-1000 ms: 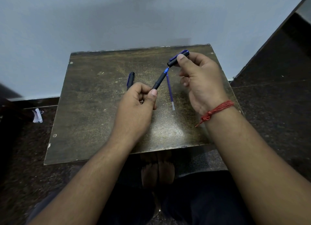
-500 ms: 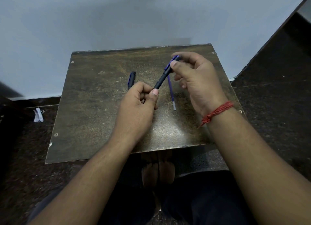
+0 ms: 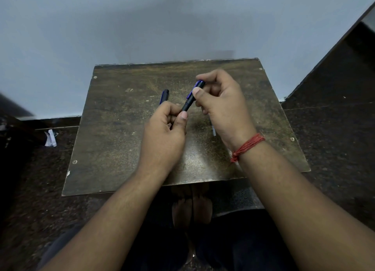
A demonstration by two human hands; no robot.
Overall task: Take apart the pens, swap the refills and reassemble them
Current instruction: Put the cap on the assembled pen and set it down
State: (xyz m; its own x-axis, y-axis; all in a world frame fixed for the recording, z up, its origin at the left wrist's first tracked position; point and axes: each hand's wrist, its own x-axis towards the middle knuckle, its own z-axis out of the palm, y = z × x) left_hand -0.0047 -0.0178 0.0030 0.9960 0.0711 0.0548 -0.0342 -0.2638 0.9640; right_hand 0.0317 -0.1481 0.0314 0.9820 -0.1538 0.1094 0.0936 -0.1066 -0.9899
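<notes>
A black pen (image 3: 189, 101) with a blue clip is held slanted above the small brown table (image 3: 121, 141). My left hand (image 3: 164, 135) grips its lower end and my right hand (image 3: 221, 104) pinches its upper end, the two halves joined. A second dark pen part (image 3: 164, 96) lies on the table just behind my left hand. A loose refill lies under my right hand; only its pale tip (image 3: 214, 132) shows beside the wrist.
The table stands against a pale wall (image 3: 142, 27). Dark speckled floor surrounds it, with a white scrap (image 3: 50, 138) at the left. My bare feet (image 3: 191, 210) show under the table's near edge.
My right hand has pushed the upper pen half down onto the lower half, closing the gap where blue refill showed. The hands are closer together and the right hand now covers the loose refill.
</notes>
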